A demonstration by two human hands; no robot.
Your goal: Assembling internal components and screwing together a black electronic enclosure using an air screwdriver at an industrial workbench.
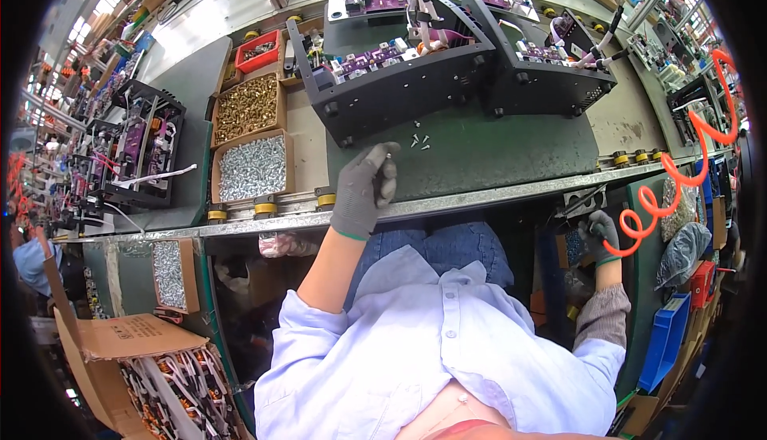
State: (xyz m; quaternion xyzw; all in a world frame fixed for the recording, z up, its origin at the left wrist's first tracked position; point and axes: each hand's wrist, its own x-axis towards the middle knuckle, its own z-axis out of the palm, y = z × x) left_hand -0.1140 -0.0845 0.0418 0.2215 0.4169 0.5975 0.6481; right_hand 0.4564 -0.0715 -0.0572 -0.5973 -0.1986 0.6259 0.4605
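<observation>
The left hand (365,191), in a grey knit glove, lies on the dark green mat (511,152) of the desk close to its near metal edge (479,198), fingers curled loosely inward — whether anything small sits inside them cannot be told. Just beyond its fingertips, a few loose silver screws (419,142) lie on the mat, apart from the hand and right in front of a black sheet-metal chassis with purple circuit boards inside (391,64). A second black metal chassis (543,68) stands beside the first, toward the desk's right end.

The right hand (603,236), also grey-gloved, is down below the desk's near edge at the right side, closed around the dark grip of a power screwdriver (582,204) whose coiled orange air hose (679,176) runs up and away to the right.

At the left part of the desk, three open boxes stand in a row from far to near: a red plastic tray of small parts (258,51), a cardboard box of brass-coloured screws (248,108) and a cardboard box of silver screws (252,168) — the last is nearest the left hand, though clear of it. Below the desk's left end sits an open cardboard carton of wired parts (172,380).
</observation>
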